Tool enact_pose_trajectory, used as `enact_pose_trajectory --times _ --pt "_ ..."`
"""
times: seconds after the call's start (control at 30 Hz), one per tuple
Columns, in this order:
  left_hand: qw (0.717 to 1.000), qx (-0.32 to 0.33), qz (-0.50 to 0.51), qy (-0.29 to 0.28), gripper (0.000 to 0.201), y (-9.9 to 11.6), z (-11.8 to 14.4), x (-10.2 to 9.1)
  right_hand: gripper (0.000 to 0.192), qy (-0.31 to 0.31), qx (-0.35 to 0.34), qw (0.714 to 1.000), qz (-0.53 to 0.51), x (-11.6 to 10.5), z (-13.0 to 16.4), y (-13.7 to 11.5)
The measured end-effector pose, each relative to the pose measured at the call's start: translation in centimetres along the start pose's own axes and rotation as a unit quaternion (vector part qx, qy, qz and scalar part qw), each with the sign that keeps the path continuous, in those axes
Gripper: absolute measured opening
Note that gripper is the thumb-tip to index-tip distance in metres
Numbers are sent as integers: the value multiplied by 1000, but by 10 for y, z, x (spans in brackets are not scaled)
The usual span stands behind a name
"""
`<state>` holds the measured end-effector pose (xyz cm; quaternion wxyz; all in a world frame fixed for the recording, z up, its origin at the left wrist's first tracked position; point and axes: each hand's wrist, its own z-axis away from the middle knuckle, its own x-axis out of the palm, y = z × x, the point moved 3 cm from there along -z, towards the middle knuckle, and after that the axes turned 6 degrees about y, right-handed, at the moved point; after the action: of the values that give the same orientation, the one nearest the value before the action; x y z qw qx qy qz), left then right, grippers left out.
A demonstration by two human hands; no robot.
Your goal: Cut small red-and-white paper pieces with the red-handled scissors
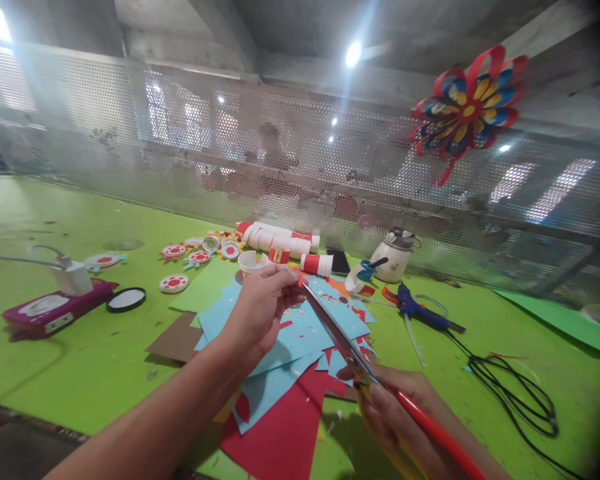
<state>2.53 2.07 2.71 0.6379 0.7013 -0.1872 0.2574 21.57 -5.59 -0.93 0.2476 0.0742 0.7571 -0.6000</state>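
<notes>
My left hand (263,310) is closed in a pinch on a small red piece of paper (301,282), mostly hidden by the fingertips. The scissors (336,328) have long metal blades and red and yellow handles. Their tips reach the red piece, and my right hand (393,403) is wrapped round the handles. Whether the blades are fully together I cannot tell. Below both hands lie light blue paper sheets (295,343) strewn with small scraps, and a red sheet (285,433) sticks out from under them.
Paper cups (317,265) and white lids with red dots (174,284) stand behind. A glue gun (420,310) with a coiled black cable (515,393) lies right, near a white bottle (393,257). At left is a purple power strip (55,310). A perforated screen (300,167) borders the green table (130,373).
</notes>
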Motion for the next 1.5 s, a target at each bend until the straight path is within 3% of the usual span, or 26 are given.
enact_pose_trajectory --times 0.5,0.73,1.0,1.5 --pt "1000 9 -3 14 8 0 -1 -1 50 52 -41 992 109 1 -2 -10" --pt "999 11 7 51 9 3 -6 -3 55 -33 -139 985 99 6 -3 -8" --pt "999 12 -1 31 8 2 -4 -4 51 33 -66 988 134 -4 -6 0" --pt "997 49 -56 21 14 0 -1 -1 48 23 -43 998 48 2 -5 -7"
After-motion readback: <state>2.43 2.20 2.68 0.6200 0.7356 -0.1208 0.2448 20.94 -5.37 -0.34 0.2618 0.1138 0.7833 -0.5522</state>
